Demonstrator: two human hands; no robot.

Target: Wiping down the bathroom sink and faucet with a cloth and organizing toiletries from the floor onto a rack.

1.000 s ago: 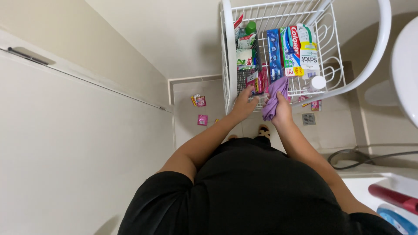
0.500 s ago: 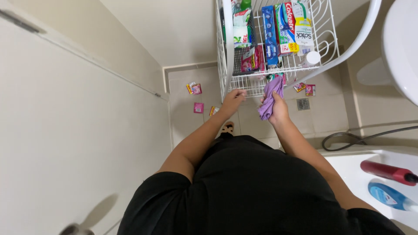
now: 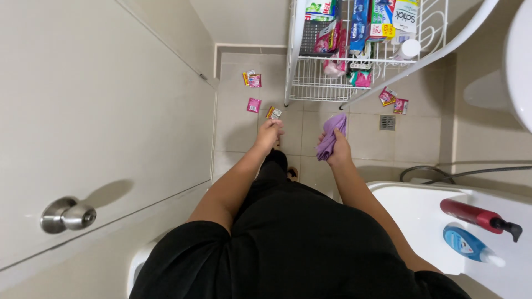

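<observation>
Two hands hover below my white wire rack (image 3: 354, 83): my right hand (image 3: 338, 150) bunches a purple cloth (image 3: 331, 135) in a closed grip; my left hand (image 3: 270, 134), loosely curled, holds nothing visible. Best keep the cloth gathered.

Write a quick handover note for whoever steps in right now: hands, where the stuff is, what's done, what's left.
Right hand: gripping a bunched purple cloth, held below the white wire rack.
Left hand: closed, holding nothing visible, just above a small sachet on the floor.
Rack's upper shelf holds boxes and packets.
Done: cannot tell from this view.
Left: sachets lie scattered on the tiles, two near the door side, two by the floor drain.
</observation>
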